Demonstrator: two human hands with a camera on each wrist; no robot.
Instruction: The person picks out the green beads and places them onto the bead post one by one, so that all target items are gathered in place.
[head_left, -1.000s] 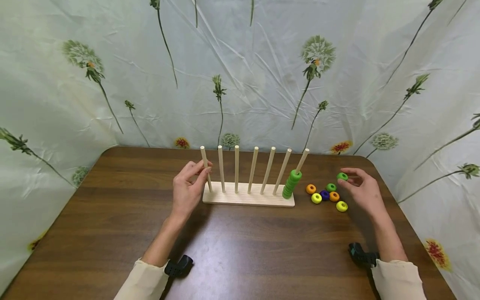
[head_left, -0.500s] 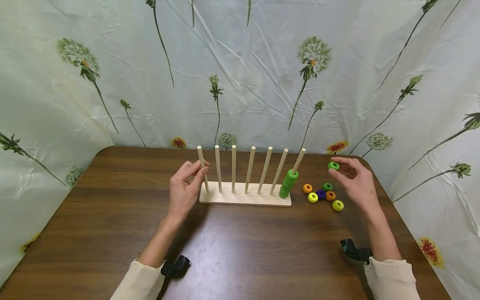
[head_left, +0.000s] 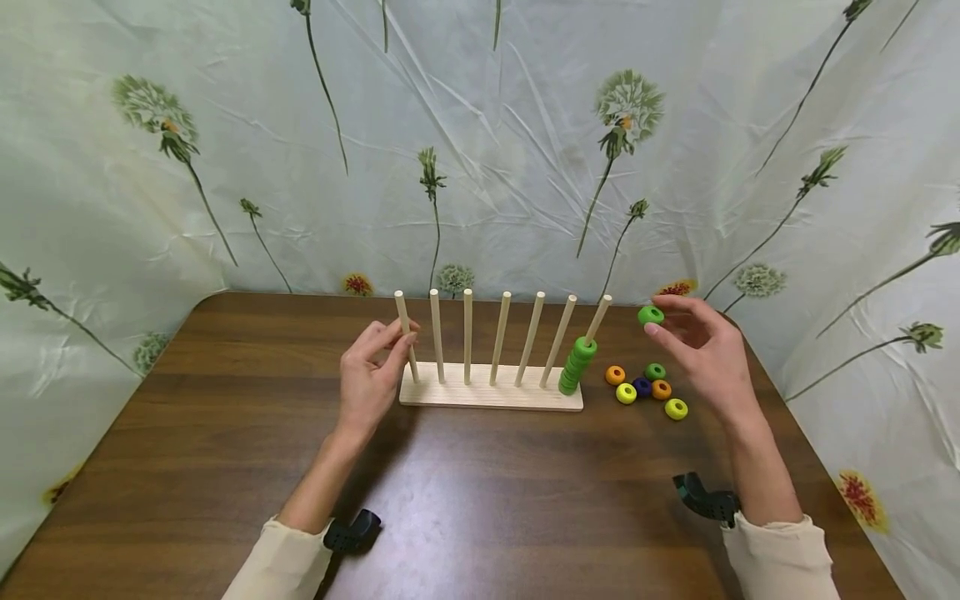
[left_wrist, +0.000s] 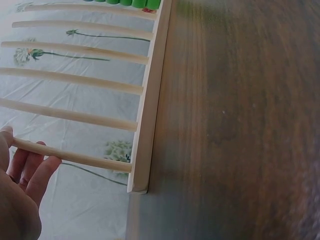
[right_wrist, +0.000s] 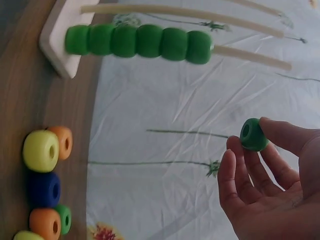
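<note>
A pale wooden rack with several upright pegs stands on the table. Its rightmost peg carries a stack of green beads, seen large in the right wrist view. My left hand pinches the leftmost peg between thumb and fingers. Between the thumb and fingertips of my right hand is a green bead, raised above the table to the right of the stacked peg and apart from it. In the right wrist view the bead's hole shows.
Loose beads lie right of the rack: an orange bead, a yellow bead, a dark blue bead, a green bead, another orange one and another yellow one. A flowered curtain hangs behind the table.
My right hand has lifted the green bead off to the left and upward, closer to the stacked peg. The left hand stays on its peg. The head view has shifted slightly.
</note>
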